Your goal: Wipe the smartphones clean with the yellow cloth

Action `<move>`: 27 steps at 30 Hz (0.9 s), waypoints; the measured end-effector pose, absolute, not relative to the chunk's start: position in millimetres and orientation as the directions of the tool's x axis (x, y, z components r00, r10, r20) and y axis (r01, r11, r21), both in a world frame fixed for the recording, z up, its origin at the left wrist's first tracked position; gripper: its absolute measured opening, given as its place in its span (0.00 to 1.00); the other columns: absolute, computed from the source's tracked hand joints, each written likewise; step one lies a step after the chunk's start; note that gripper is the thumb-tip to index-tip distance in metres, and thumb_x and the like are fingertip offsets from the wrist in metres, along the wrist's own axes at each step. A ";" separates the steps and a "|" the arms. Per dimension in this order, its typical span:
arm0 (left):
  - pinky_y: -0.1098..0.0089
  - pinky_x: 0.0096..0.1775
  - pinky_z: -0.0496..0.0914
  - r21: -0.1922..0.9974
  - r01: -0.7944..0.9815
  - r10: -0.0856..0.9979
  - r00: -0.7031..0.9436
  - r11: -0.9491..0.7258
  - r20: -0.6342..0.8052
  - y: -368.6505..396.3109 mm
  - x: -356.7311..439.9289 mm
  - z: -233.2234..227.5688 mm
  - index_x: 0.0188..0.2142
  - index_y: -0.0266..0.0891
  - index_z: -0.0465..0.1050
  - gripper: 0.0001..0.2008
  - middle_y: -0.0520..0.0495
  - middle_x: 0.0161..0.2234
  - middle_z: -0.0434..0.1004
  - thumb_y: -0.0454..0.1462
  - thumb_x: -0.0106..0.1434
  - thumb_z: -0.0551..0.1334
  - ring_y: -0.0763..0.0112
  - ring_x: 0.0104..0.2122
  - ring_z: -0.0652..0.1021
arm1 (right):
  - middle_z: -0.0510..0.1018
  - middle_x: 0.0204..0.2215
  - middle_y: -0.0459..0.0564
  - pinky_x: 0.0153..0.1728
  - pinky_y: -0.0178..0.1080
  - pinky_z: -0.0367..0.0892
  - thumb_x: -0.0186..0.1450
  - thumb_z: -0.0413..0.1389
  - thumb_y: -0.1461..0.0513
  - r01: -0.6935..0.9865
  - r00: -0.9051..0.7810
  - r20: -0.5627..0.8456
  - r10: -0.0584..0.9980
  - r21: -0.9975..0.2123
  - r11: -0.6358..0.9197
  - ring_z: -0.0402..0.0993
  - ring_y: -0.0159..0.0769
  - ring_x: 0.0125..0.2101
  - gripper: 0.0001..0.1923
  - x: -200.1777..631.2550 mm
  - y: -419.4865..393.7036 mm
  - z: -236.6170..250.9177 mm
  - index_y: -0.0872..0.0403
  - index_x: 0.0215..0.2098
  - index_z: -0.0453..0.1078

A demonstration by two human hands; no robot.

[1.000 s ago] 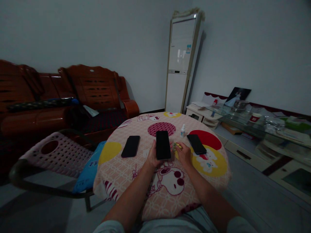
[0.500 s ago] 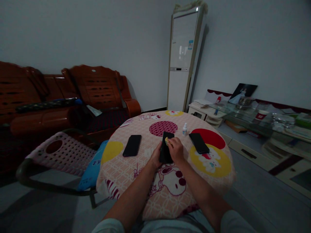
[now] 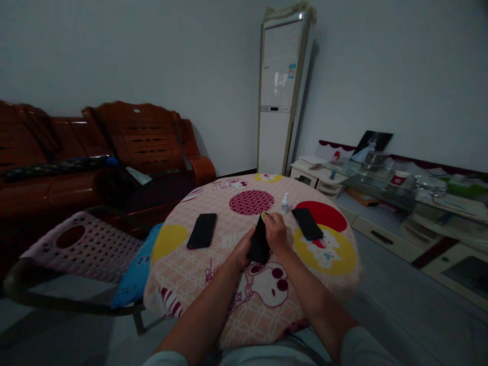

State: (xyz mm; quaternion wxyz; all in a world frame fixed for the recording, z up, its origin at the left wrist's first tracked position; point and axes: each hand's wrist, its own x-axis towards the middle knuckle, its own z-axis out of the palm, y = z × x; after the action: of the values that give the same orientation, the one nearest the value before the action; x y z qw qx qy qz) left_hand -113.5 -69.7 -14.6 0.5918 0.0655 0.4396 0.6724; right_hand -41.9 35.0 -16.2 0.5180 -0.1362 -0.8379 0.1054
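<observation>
My left hand [image 3: 243, 250] is closed round the left side of a black smartphone [image 3: 260, 246], tilted above the table. With bent fingers, my right hand [image 3: 275, 230] presses a small yellowish pad [image 3: 263, 216] to the phone's upper end; the pad is mostly covered, and whether it is cloth or sponge I cannot tell. A second black phone [image 3: 202, 231] lies flat to the left, a third black phone [image 3: 307, 223] to the right. Beyond my right hand stands a small white bottle [image 3: 285, 203] with a white cap.
A patterned cloth covers the round table [image 3: 244, 317]. At the left are a woven chair [image 3: 95, 249] with a blue cushion [image 3: 138, 267] and a wooden sofa [image 3: 139, 134]. Low cabinets with a glass top [image 3: 366, 178] stand right; a tall air conditioner [image 3: 280, 101] is behind.
My right hand has slid the pad to the phone's top end. The phone is now more tilted, its top turned rightward. The whole view has shifted slightly.
</observation>
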 end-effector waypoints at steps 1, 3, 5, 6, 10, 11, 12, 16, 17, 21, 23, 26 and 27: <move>0.62 0.35 0.74 0.672 -0.734 0.861 -0.274 0.101 -0.428 -69.7 -112.2 -15.4 0.41 0.32 0.73 0.24 0.40 0.30 0.80 0.52 0.65 0.53 0.61 0.26 0.79 | 0.70 0.34 0.54 0.41 0.42 0.66 0.70 0.44 0.65 0.130 -0.408 0.843 0.349 -0.325 0.937 0.65 0.40 0.38 0.16 -41.2 36.7 -16.1 0.56 0.48 0.72; 0.62 0.36 0.74 0.682 -0.725 0.865 -0.277 0.097 -0.418 -69.6 -110.4 -16.4 0.41 0.32 0.74 0.23 0.40 0.31 0.80 0.51 0.65 0.54 0.61 0.27 0.79 | 0.70 0.33 0.54 0.40 0.42 0.66 0.71 0.43 0.64 0.140 -0.392 0.848 0.357 -0.329 0.934 0.65 0.40 0.38 0.17 -39.2 35.4 -16.5 0.57 0.48 0.72; 0.64 0.35 0.73 0.706 -0.705 0.851 -0.332 0.063 -0.408 -69.7 -109.5 -16.2 0.42 0.33 0.74 0.21 0.42 0.31 0.80 0.50 0.64 0.56 0.62 0.27 0.79 | 0.70 0.34 0.55 0.41 0.42 0.66 0.71 0.43 0.65 0.122 -0.409 0.847 0.339 -0.317 0.941 0.65 0.40 0.39 0.17 -37.7 30.0 -17.0 0.57 0.48 0.72; 0.66 0.35 0.73 0.720 -0.693 0.840 -0.362 0.048 -0.404 -69.9 -109.3 -15.7 0.42 0.33 0.74 0.20 0.42 0.30 0.80 0.49 0.64 0.56 0.63 0.28 0.79 | 0.70 0.35 0.55 0.42 0.41 0.66 0.71 0.42 0.65 0.108 -0.420 0.848 0.325 -0.308 0.945 0.65 0.40 0.39 0.17 -37.6 27.1 -17.0 0.57 0.48 0.71; 0.66 0.34 0.72 0.740 -0.671 0.829 -0.383 0.053 -0.407 -70.8 -108.2 -13.6 0.42 0.33 0.74 0.20 0.42 0.30 0.80 0.48 0.65 0.56 0.64 0.27 0.79 | 0.71 0.36 0.55 0.43 0.41 0.66 0.71 0.42 0.66 0.097 -0.412 0.855 0.314 -0.301 0.949 0.66 0.40 0.40 0.17 -40.3 24.1 -14.1 0.56 0.48 0.72; 0.65 0.34 0.73 0.740 -0.670 0.838 -0.369 0.060 -0.402 -71.0 -107.9 -13.5 0.42 0.33 0.74 0.20 0.42 0.29 0.79 0.48 0.65 0.56 0.63 0.26 0.79 | 0.71 0.36 0.55 0.42 0.41 0.66 0.71 0.42 0.65 0.108 -0.401 0.856 0.325 -0.308 0.945 0.66 0.40 0.39 0.17 -41.1 25.9 -12.9 0.57 0.48 0.72; 0.64 0.34 0.73 0.741 -0.668 0.851 -0.352 0.064 -0.391 -71.1 -107.7 -13.6 0.41 0.32 0.73 0.21 0.41 0.29 0.79 0.49 0.65 0.55 0.63 0.26 0.78 | 0.71 0.35 0.55 0.41 0.42 0.66 0.71 0.43 0.65 0.122 -0.392 0.855 0.339 -0.317 0.941 0.65 0.40 0.39 0.17 -41.6 28.3 -11.9 0.57 0.48 0.72; 0.61 0.33 0.74 0.738 -0.672 0.890 -0.294 0.067 -0.348 -71.5 -107.7 -16.0 0.40 0.32 0.73 0.22 0.39 0.29 0.79 0.51 0.64 0.55 0.60 0.25 0.79 | 0.70 0.34 0.53 0.41 0.42 0.65 0.70 0.43 0.65 0.174 -0.376 0.838 0.395 -0.355 0.918 0.65 0.40 0.38 0.16 -39.5 38.0 -10.9 0.56 0.47 0.73; 0.61 0.32 0.74 0.734 -0.676 0.893 -0.290 0.063 -0.344 -71.6 -107.8 -16.5 0.40 0.32 0.73 0.22 0.39 0.29 0.79 0.51 0.64 0.55 0.60 0.26 0.79 | 0.70 0.34 0.53 0.41 0.42 0.66 0.70 0.43 0.65 0.185 -0.373 0.835 0.405 -0.361 0.914 0.65 0.40 0.38 0.17 -38.1 39.8 -11.4 0.56 0.46 0.73; 0.61 0.33 0.75 0.707 -0.706 0.908 -0.268 0.042 -0.322 -72.3 -108.1 -15.5 0.39 0.31 0.73 0.24 0.37 0.30 0.79 0.51 0.65 0.53 0.60 0.26 0.79 | 0.70 0.33 0.54 0.40 0.42 0.66 0.71 0.42 0.65 0.217 -0.351 0.834 0.425 -0.369 0.904 0.66 0.40 0.37 0.18 -32.9 44.7 -13.5 0.58 0.45 0.73; 0.61 0.33 0.75 0.681 -0.731 0.917 -0.238 0.049 -0.321 -72.9 -107.6 -13.2 0.40 0.30 0.74 0.26 0.36 0.30 0.79 0.52 0.65 0.52 0.60 0.26 0.79 | 0.71 0.33 0.54 0.40 0.42 0.66 0.71 0.42 0.65 0.231 -0.340 0.830 0.443 -0.383 0.894 0.66 0.40 0.37 0.17 -32.0 46.2 -13.7 0.57 0.44 0.73; 0.61 0.33 0.75 0.642 -0.764 0.915 -0.215 0.061 -0.342 -74.4 -106.9 -8.6 0.40 0.29 0.74 0.27 0.36 0.30 0.80 0.52 0.65 0.51 0.60 0.26 0.80 | 0.71 0.33 0.54 0.40 0.42 0.66 0.70 0.42 0.65 0.223 -0.321 0.826 0.463 -0.409 0.885 0.67 0.41 0.37 0.18 -32.3 45.7 -13.5 0.57 0.43 0.73; 0.61 0.33 0.75 0.632 -0.773 0.911 -0.219 0.056 -0.349 -74.8 -106.9 -7.1 0.40 0.29 0.74 0.26 0.36 0.31 0.80 0.52 0.65 0.51 0.60 0.26 0.80 | 0.71 0.33 0.54 0.40 0.42 0.66 0.70 0.42 0.65 0.209 -0.320 0.826 0.463 -0.415 0.885 0.67 0.40 0.37 0.18 -32.6 44.4 -13.6 0.57 0.43 0.74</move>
State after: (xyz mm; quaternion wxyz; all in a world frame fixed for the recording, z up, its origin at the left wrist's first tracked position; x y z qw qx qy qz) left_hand -106.9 -74.8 -7.1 0.6183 0.0905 0.3818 0.6810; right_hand -32.6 44.4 -13.6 0.5443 -0.2090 -0.8040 0.1168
